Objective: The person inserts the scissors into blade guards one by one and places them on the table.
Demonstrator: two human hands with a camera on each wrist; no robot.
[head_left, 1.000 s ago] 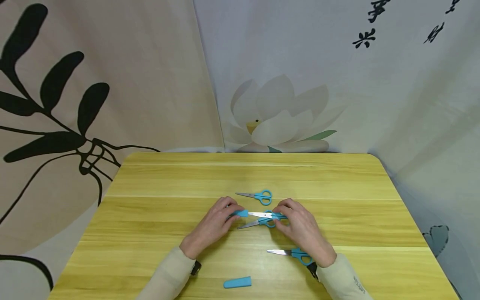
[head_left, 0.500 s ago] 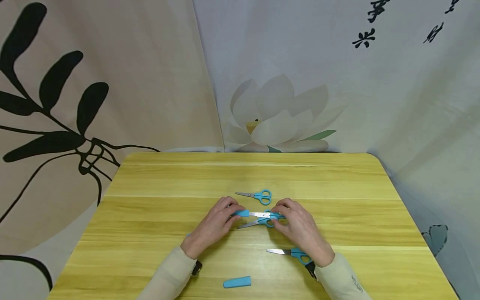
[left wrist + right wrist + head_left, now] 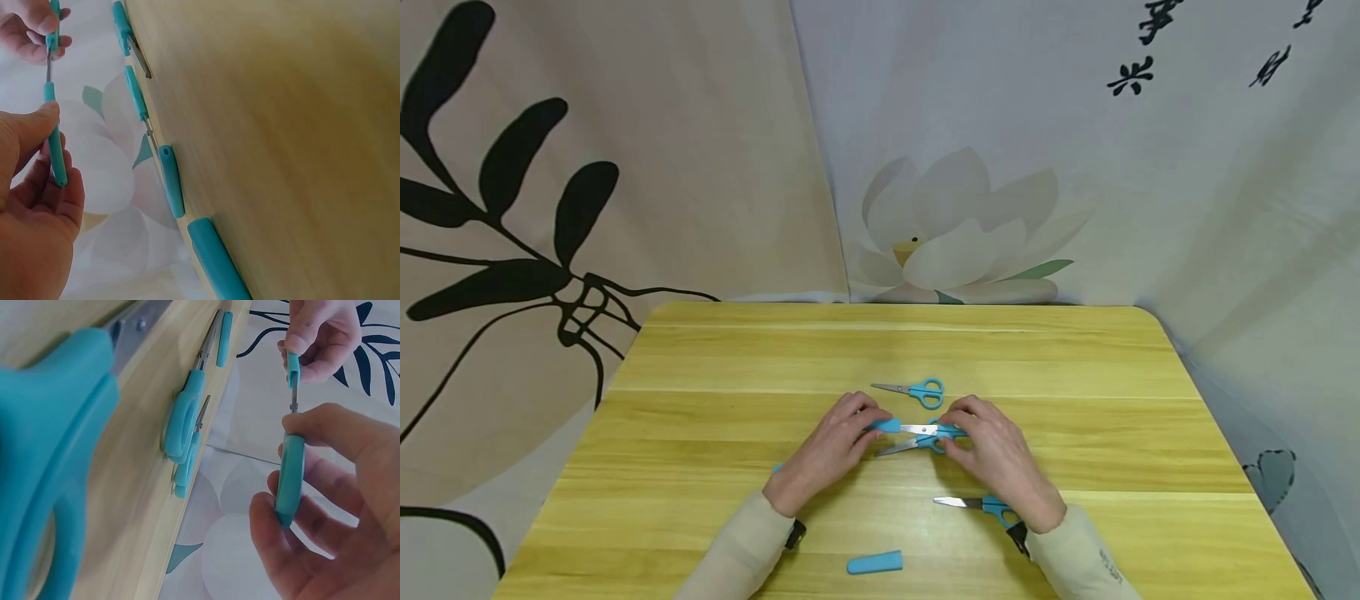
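Observation:
My left hand [image 3: 827,446] pinches a blue blade cover [image 3: 887,425] between thumb and fingers. My right hand [image 3: 1000,454] grips the blue handles of a pair of scissors [image 3: 290,478], whose blades point left. The blade tips are hidden inside the cover, and a short stretch of bare metal shows between the two hands. In the left wrist view, the cover [image 3: 56,153] and scissors line up, held above the table. Beneath them in the head view lies a second pair of scissors [image 3: 898,447], partly overlapped by the held pair.
On the wooden table [image 3: 700,358], one pair of scissors [image 3: 891,388] lies farther back and another pair [image 3: 958,502] lies by my right wrist. A loose blue cover [image 3: 875,563] rests near the front. Another cover [image 3: 170,181] is mostly hidden behind my left hand in the head view.
My right hand has shifted slightly left with the scissors, and the cover has edged right. Less bare blade shows between the hands. The things on the table stay put.

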